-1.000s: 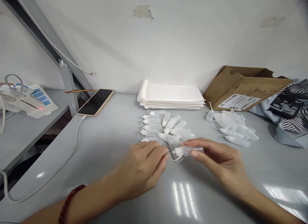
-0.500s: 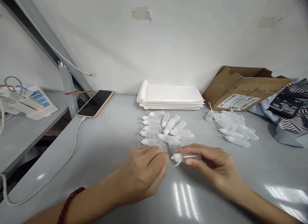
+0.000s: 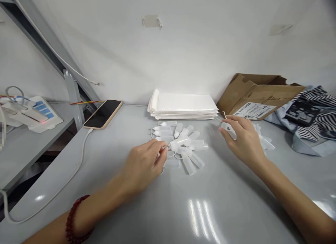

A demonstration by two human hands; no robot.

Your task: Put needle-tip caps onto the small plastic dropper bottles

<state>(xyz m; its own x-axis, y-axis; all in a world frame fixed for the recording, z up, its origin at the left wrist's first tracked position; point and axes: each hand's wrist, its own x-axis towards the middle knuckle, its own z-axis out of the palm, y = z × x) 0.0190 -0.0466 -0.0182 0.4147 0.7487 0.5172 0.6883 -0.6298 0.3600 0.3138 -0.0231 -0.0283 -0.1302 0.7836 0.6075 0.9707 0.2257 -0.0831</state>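
Observation:
My left hand [image 3: 145, 160] is closed in a pinch at the thin tip of a translucent dropper bottle [image 3: 180, 143], which lies over other bottles. Its fingers partly cover a row of similar bottles with looped caps [image 3: 163, 133]. Right of the row, several more bottles [image 3: 195, 145] fan out in a loose cluster. Over at the right-hand pile is my right hand [image 3: 243, 137], thumb and forefinger apart around a bottle with a strap [image 3: 229, 127]. No firm grip shows there. That hand hides much of the pile of bottles [image 3: 266, 141].
A stack of white padded envelopes [image 3: 185, 106] lies against the wall. A tilted cardboard box [image 3: 252, 95] and striped cloth [image 3: 312, 121] stand at the back right. A phone [image 3: 103, 114] on a white cable [image 3: 80, 160] lies at the left.
My right hand has released the bottle it held near the cluster and moved right to the other pile. My left hand has shifted slightly left and away, onto another bottle's tip.

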